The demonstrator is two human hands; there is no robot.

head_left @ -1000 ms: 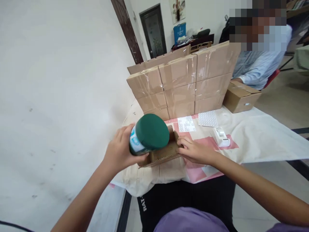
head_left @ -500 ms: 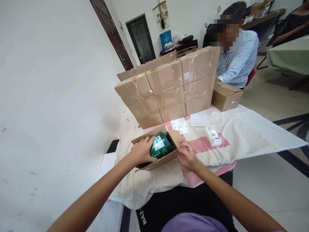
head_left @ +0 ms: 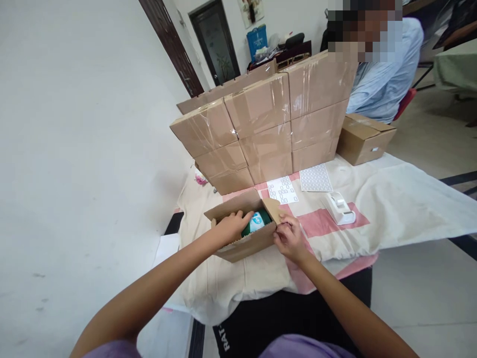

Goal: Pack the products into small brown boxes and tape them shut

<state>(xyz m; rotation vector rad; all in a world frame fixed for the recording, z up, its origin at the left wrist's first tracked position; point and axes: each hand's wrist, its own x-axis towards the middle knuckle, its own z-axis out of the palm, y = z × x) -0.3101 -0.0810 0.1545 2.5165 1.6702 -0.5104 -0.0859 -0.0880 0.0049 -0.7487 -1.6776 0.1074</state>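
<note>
An open cardboard box (head_left: 246, 248) stands on the cloth-covered table in front of me. Inside it lies a green container (head_left: 258, 222) with a light blue and white label. My left hand (head_left: 233, 226) reaches into the box, its fingers closed on the container's left part; the fingertips are partly hidden. At the box's right end, my right hand (head_left: 289, 237) pinches the edge by the raised flap (head_left: 273, 209).
Stacked, taped cardboard boxes (head_left: 264, 129) rise behind the open box. Two label sheets (head_left: 283, 190) and a white tape dispenser (head_left: 340, 210) lie to the right. A closed box (head_left: 363, 139) stands near a person in a light blue shirt (head_left: 387, 74).
The green container sits lower in the box, and my left hand has moved down into the box with it. My right hand stays at the box's right end. The view has shifted slightly.
</note>
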